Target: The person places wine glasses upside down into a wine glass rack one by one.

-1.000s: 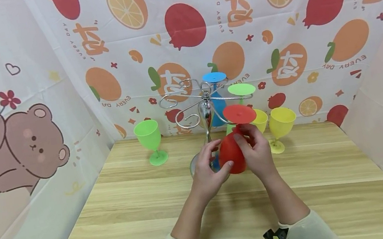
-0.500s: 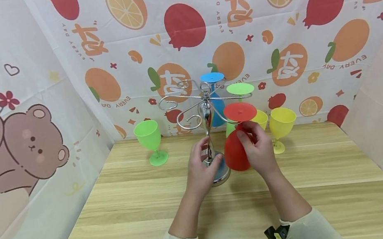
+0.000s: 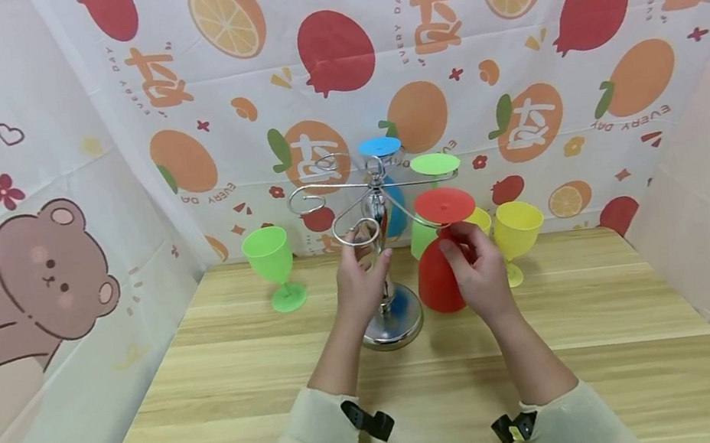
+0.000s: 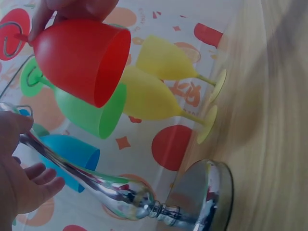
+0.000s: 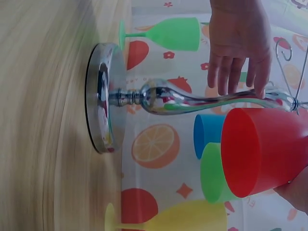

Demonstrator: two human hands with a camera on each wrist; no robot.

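Observation:
A red plastic goblet [image 3: 440, 281] hangs upside down from a curled arm of the chrome goblet rack [image 3: 392, 316], its round foot above the wire. My right hand [image 3: 480, 275] holds this goblet near its stem, thumb on the side facing me. The left hand [image 3: 359, 283] is at the upper part of the rack's post, below the front wire loop. In the left wrist view, the thumb [image 4: 17, 122] is right at the post and the relaxed fingers spread apart from it. A green goblet [image 4: 79, 110] and a blue goblet [image 4: 72, 156] hang inverted behind the red one.
On the wooden table [image 3: 275, 420], a green goblet [image 3: 268, 256] stands upright at the left. Two yellow goblets, the nearer one [image 3: 518, 226] in plain view, stand upright at the right. Wire loops [image 3: 308, 199] on the rack's left side carry no goblets. A printed cloth hangs behind.
My left hand has left the red goblet's bowl and moved left, then up along the post. The right hand keeps its hold on the goblet. The head view has shifted slightly.

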